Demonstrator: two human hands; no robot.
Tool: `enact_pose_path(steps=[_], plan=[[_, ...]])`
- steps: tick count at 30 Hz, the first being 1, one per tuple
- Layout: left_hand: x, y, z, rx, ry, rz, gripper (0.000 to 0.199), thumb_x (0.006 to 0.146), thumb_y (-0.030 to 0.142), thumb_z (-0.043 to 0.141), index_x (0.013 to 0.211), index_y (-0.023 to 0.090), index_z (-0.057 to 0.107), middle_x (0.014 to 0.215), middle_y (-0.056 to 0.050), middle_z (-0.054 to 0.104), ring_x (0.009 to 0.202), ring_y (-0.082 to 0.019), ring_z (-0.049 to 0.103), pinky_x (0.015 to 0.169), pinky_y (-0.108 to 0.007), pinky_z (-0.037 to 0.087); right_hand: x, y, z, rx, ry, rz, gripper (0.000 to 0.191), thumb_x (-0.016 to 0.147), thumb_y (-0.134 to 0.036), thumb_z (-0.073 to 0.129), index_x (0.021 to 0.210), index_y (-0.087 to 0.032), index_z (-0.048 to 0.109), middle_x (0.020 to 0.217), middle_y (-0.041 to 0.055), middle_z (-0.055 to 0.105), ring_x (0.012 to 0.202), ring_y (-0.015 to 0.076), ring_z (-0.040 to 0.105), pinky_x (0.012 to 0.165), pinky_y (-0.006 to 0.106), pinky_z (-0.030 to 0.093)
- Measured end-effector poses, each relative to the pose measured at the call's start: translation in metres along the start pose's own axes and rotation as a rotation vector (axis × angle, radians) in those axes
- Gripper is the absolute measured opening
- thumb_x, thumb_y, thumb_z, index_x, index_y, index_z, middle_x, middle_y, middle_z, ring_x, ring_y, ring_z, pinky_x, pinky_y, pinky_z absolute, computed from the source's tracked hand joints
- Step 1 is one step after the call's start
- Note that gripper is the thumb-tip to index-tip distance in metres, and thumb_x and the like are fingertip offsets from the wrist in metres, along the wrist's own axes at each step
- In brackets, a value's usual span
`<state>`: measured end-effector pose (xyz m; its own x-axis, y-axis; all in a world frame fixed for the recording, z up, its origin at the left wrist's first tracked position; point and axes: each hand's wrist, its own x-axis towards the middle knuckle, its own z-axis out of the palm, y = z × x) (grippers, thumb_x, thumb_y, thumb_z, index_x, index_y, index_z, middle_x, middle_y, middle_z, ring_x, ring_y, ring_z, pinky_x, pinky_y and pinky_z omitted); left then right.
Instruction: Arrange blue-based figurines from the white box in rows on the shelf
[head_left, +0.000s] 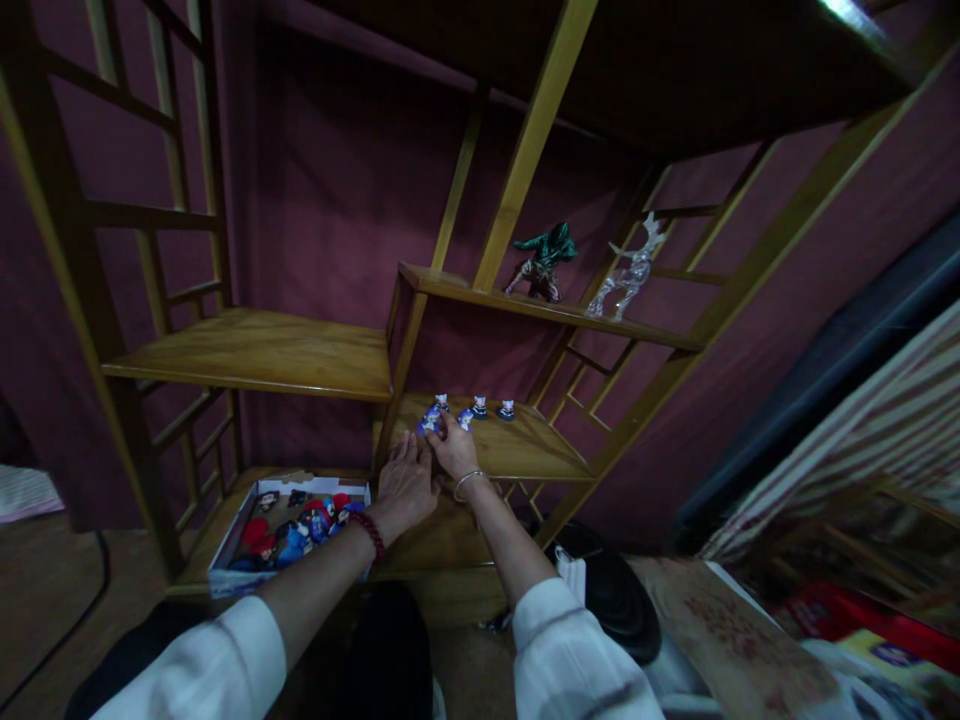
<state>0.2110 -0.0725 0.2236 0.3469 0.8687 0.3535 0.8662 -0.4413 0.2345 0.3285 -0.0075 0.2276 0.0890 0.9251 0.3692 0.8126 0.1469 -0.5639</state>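
Note:
Between the fingertips of my right hand (pixel 454 450) is a small blue-and-white figurine (pixel 430 420), at the left part of the lower right shelf (pixel 517 450). Another blue-and-white figurine (pixel 466 419) stands just right of those fingers. Behind them is a row of small dark-and-white figurines (pixel 479 407). My left hand (pixel 406 485) holds nothing; its fingers are stretched out near the shelf's left front edge. Below and left of it, a white-rimmed cardboard box (pixel 225 545) contains several red, blue and dark figurines (pixel 316 520).
A green-hooded figure (pixel 547 262) and a clear deer figurine (pixel 630 270) stand on the upper right shelf (pixel 495 300). Wooden posts (pixel 405 360) divide the shelving, with another shelf (pixel 262 350) at left. Right of my arm is a dark round object (pixel 619 600) on the floor.

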Motion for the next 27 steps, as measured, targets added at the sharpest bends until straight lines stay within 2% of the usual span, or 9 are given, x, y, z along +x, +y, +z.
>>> enact_pose_path(steps=[9,20,27], plan=[[0.003,-0.004,0.012,0.004,0.035,0.031,0.059,0.079,0.034,0.041,0.128,0.001,0.038,0.134,-0.020,0.038,0.128,-0.030,0.027,0.105,-0.042,0.019,0.004,0.006,0.006,0.128,-0.005,-0.028,0.045,0.074,-0.019,0.058,0.118,-0.017,0.050,0.101,0.0077,0.065,0.082,0.0148,0.063,0.079,0.026,0.049],[0.002,-0.003,0.011,0.007,0.033,0.038,0.058,0.081,0.035,0.039,0.128,0.001,0.038,0.135,-0.020,0.037,0.128,-0.031,0.026,0.105,-0.044,0.020,0.002,0.004,0.006,0.226,-0.030,-0.051,0.048,0.073,-0.013,0.056,0.120,-0.018,0.049,0.105,0.0090,0.064,0.082,0.0141,0.064,0.079,0.026,0.050],[0.002,-0.005,0.014,0.005,0.033,0.036,0.058,0.080,0.035,0.042,0.127,0.002,0.039,0.135,-0.020,0.037,0.129,-0.029,0.027,0.105,-0.043,0.021,-0.002,0.002,0.004,0.185,0.000,-0.034,0.047,0.074,-0.013,0.054,0.120,-0.021,0.049,0.103,0.0065,0.065,0.084,0.0135,0.064,0.081,0.026,0.050]])
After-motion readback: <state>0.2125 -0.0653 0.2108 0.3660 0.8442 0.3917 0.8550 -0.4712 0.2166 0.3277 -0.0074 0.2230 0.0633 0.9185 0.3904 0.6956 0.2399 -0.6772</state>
